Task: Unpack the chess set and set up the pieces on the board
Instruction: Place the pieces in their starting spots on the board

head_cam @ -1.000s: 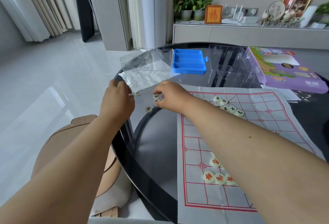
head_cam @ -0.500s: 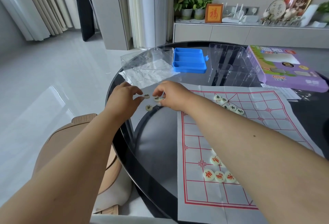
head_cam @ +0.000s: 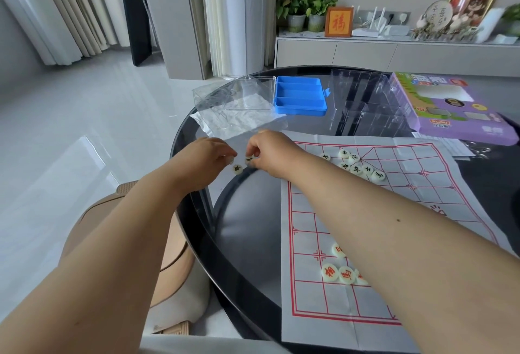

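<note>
Chess pieces, pale round discs with black or red characters, lie in three places on the round dark glass table point(head_cam: 197, 241). One group with black characters point(head_cam: 355, 164) sits clustered on the far part of the paper board point(head_cam: 394, 201), a grey sheet printed with a red grid. A second group with red characters point(head_cam: 336, 270) sits on the near part of the board, partly hidden behind the right forearm. Loose discs lie off the board, on bare glass just beside its far left corner.

Left hand point(head_cam: 204, 158): fingers curled, fingertips pinching a small pale disc point(head_cam: 230, 160) at the table surface. Right hand point(head_cam: 270, 149): fingers curled, tips pinching a black-character disc point(head_cam: 249, 159). The two hands are near each other, not touching. One further disc point(head_cam: 237, 169) lies free on the glass just in front of both hands.

Beyond the hands lies a crumpled clear plastic bag point(head_cam: 228, 120). Past it stands an open case: a blue compartmented tray point(head_cam: 299, 98) with its clear lid point(head_cam: 250, 93) lying flat beside it on the left. A clear plastic organiser point(head_cam: 363, 105) stands to the right of the tray, and a purple game box point(head_cam: 450, 108) beyond that. A tan stool point(head_cam: 132, 213) stands below the table edge.
</note>
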`<state>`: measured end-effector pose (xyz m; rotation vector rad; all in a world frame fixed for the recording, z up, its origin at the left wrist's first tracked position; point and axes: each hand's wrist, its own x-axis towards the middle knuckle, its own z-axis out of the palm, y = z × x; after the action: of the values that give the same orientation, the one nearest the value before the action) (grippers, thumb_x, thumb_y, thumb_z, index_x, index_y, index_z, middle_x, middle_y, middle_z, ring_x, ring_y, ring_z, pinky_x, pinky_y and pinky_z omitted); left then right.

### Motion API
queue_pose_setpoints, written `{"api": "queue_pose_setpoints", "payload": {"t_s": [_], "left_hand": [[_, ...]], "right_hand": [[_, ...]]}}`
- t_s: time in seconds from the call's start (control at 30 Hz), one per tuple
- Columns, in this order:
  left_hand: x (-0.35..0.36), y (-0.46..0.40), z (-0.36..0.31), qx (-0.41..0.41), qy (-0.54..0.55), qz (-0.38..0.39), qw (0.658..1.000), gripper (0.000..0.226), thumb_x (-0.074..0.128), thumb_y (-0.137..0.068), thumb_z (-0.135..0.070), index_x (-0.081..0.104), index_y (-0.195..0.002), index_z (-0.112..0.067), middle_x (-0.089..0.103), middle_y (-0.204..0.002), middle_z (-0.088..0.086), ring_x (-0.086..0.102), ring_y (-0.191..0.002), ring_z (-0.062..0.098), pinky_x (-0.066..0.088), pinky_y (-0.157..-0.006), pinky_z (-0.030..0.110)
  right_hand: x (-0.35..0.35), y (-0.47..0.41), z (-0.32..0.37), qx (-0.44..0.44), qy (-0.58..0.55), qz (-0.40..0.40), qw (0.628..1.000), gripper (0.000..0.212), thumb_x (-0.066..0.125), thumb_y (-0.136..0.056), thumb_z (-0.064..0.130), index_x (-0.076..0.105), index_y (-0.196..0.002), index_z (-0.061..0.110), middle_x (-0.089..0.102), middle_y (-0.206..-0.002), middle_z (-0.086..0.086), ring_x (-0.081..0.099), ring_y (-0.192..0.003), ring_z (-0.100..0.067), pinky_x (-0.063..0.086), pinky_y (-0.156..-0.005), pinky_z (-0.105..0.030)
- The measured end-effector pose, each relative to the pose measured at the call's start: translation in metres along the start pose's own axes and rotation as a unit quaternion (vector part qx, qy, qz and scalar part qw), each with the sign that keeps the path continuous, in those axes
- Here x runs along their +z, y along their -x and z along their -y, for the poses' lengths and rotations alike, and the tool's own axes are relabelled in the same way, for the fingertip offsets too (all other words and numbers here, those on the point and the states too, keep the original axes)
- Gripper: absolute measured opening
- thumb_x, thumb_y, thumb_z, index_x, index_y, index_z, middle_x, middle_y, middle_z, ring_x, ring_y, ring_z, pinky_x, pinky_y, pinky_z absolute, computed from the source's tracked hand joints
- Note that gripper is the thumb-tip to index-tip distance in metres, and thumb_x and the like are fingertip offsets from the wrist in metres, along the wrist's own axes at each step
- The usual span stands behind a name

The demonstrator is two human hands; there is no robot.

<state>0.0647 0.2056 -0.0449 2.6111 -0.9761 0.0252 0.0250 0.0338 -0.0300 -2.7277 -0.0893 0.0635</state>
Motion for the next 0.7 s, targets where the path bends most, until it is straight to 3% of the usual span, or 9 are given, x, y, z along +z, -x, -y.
{"api": "queue_pose_setpoints", "payload": {"t_s": [0.17,0.3,0.53,0.7], "left_hand": [[-0.003,0.008,-0.004,0.026,0.005,0.035,0.999,0.046,0.071,-0.080,-0.039,0.061,-0.124,-0.027,0.057,-0.114,-0.009,0.050,-0.105,0.010,0.032,-0.084,0.017],[0.005,0.006,-0.007,0.047,0.011,-0.003,0.999,0.034,0.073,-0.080,-0.029,0.066,-0.113,-0.027,0.060,-0.102,-0.007,0.055,-0.092,0.013,0.043,-0.079,0.025],[0.010,0.009,-0.011,0.034,0.007,-0.026,0.999,0.025,0.072,-0.081,-0.027,0.064,-0.104,-0.022,0.059,-0.098,-0.005,0.056,-0.089,0.015,0.046,-0.078,0.030],[0.009,0.010,-0.018,0.027,0.009,-0.009,1.000,0.026,0.070,-0.084,-0.028,0.066,-0.108,-0.021,0.057,-0.102,-0.004,0.054,-0.089,0.013,0.046,-0.082,0.029]], "right_hand": [[-0.001,0.003,0.005,0.003,0.024,0.017,1.000,0.024,0.061,-0.090,0.019,0.065,-0.113,0.013,0.053,-0.118,-0.006,0.059,-0.097,-0.024,0.052,-0.088,-0.038],[0.002,0.003,0.006,-0.003,0.057,0.017,0.998,0.026,0.056,-0.089,0.006,0.064,-0.113,0.013,0.055,-0.115,-0.009,0.060,-0.092,-0.025,0.052,-0.081,-0.034],[0.004,0.005,0.009,-0.008,0.093,0.010,0.996,0.026,0.054,-0.090,0.004,0.061,-0.114,0.011,0.053,-0.115,-0.007,0.057,-0.091,-0.022,0.042,-0.069,-0.026],[-0.009,0.003,0.004,0.017,0.083,-0.006,0.996,0.022,0.054,-0.094,0.016,0.064,-0.110,0.005,0.057,-0.116,-0.011,0.062,-0.098,-0.025,0.050,-0.083,-0.031]]}}
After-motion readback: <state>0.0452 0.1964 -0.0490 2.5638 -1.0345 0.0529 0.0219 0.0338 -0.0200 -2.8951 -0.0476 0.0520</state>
